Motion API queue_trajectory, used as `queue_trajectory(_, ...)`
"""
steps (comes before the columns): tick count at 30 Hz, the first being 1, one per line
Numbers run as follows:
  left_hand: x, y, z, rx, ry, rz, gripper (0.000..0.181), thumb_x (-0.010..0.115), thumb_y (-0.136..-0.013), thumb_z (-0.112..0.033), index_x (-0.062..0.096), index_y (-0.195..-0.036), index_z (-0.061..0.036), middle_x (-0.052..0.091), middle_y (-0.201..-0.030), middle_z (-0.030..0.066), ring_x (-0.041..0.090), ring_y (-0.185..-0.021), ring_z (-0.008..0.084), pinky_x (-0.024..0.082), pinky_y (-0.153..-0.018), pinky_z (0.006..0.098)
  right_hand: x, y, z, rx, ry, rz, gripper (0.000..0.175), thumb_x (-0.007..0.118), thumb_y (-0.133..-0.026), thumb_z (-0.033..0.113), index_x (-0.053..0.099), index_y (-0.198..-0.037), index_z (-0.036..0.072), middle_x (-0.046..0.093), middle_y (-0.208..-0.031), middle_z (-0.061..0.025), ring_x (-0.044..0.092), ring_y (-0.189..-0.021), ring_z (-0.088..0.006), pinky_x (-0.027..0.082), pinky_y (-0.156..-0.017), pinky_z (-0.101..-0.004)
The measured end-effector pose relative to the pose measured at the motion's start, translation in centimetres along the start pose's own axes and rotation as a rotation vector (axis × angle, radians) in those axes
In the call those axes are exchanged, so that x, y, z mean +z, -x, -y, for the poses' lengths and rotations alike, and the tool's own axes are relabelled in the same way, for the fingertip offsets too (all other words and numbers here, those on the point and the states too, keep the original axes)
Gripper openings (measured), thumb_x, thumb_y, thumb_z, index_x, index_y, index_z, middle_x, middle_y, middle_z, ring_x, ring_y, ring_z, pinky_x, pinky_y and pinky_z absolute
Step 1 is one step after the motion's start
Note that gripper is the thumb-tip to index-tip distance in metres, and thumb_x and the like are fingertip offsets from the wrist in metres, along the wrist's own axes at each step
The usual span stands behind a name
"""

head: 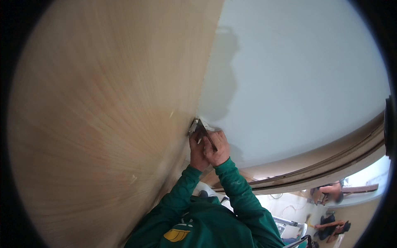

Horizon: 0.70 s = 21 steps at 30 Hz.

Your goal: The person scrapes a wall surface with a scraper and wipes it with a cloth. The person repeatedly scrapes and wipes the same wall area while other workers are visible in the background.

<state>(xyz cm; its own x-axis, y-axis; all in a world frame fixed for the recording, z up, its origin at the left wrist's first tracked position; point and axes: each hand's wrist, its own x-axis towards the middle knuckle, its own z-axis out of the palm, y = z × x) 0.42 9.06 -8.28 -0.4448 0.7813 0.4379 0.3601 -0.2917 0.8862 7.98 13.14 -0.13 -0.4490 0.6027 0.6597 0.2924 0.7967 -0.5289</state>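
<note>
Both hands are raised together at the seam where a wood-grain panel (124, 93) meets a smooth white surface (294, 77). My right hand (219, 148) grips a thin dark flat blade, apparently a putty knife (203, 131), with its tip at the seam. Close against it on the left is my left hand (198, 155), with its fingers partly behind the blade. A whitish, uneven material (193, 126) shows just beyond the left fingers; what it is, and whether that hand grips it, is hard to make out.
Layered wooden edging (328, 164) curves along the lower right. Beneath it are a metal ladder's rail (288, 222) and a pale floor (263, 201). Two other people, one person (330, 192) above another person (330, 228), are at lower right.
</note>
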Motion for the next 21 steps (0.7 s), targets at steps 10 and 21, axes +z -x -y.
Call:
queue_trajectory(10,2.4,0.9,4.3,-0.449,0.669,-0.158,0.059,0.062,-0.090,-0.024,0.031,-0.136,-0.0039,0.042,-0.128,0.0143,0.043,-0.120,0.0264,0.037,-0.101,0.0384,3.1,0.8,-1.0,0.054,-0.072,-0.149,0.021,0.062,-0.078,-0.001,0.063,-0.099,-0.001,0.062,-0.082,-0.0142,0.055,-0.074,-0.0336,0.046,-0.065,-0.0404)
queue_trajectory(21,1.5,2.1,8.8,-0.545,0.762,-0.083,0.050,0.055,-0.094,-0.021,0.032,-0.136,-0.0044,0.044,-0.131,0.0125,0.045,-0.121,0.0221,0.038,-0.102,0.0353,5.4,1.3,-1.4,0.108,-0.020,-0.192,0.017,0.061,-0.077,-0.003,0.060,-0.094,0.000,0.058,-0.078,-0.0144,0.054,-0.070,-0.0350,0.046,-0.061,-0.0415)
